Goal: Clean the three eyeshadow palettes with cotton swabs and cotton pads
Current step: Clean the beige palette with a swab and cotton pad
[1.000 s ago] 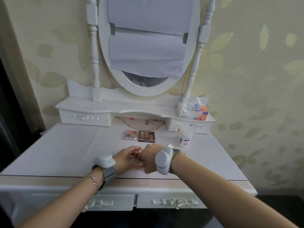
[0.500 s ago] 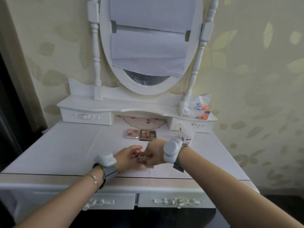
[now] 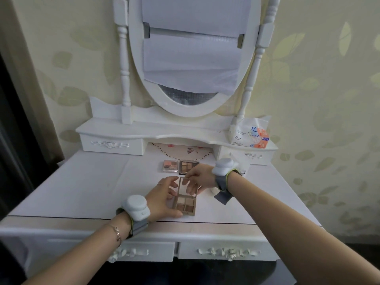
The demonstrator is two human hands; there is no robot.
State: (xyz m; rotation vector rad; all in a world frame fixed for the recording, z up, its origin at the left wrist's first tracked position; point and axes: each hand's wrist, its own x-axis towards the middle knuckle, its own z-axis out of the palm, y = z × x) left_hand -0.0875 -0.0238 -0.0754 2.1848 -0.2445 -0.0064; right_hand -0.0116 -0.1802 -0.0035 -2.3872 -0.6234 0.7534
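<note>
1. While held near the front edge of the table [image 3: 82,192], open palette [image 3: 185,200] lying flat, lid raised toward the mirror, four pans of brown and beige showing.
2. Left hand [image 3: 162,200] curled round the palette's left side and front corner, thumb along the near edge, steadying the base.
3. Right hand [image 3: 195,179] at the lid's top edge, fingertips pinching or propping it; exact contact hard to tell.
4. Judged step: opening and setting out the first palette, cleaning itself not yet begun, since no swab or pad visible in either hand.
5. Next move, as a guess: freeing the right hand to fetch a swab or pad, left hand keeping the base from sliding; lid needing to rest open on its own first.
6. Two more palettes further back, side by side and just touching: pink palette [image 3: 170,166] on the left, dark palette [image 3: 188,166] on the right, partly hidden behind the right hand.
7. Small white container [image 3: 243,168] behind the right wrist, contents not readable; soft packet [image 3: 249,134] with orange and blue print up on the raised shelf at the right.
8. Table white, covered with a pale sheet, carved drawers below the front edge.
9. Oval mirror [image 3: 191,58] above, mostly covered with taped paper; pale leaf-patterned wallpaper behind, dark opening at the far left.
</note>
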